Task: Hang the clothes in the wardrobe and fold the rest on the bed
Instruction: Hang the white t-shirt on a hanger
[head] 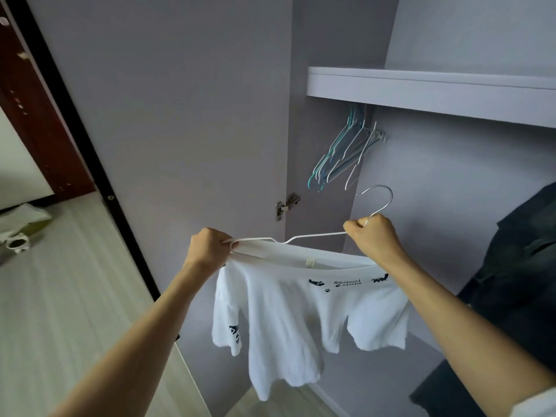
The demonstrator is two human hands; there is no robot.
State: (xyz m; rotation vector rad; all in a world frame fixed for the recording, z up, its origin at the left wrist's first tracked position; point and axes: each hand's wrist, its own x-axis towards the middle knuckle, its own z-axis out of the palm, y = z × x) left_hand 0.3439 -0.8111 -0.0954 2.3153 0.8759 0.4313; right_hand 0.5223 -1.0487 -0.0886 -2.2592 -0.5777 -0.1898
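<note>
The white shirt (288, 308) is on its hanger (316, 236) but not yet on the rail; it hangs in front of the open wardrobe, below the spare hangers (343, 152) under the shelf (421, 88). A dark garment (523, 266) already hangs at right. The bed is out of view. The left hand (207, 248) pinches the hanger's end with the shirt's shoulder; the right hand (373, 236) is fisted round the neck below the hook.
</note>
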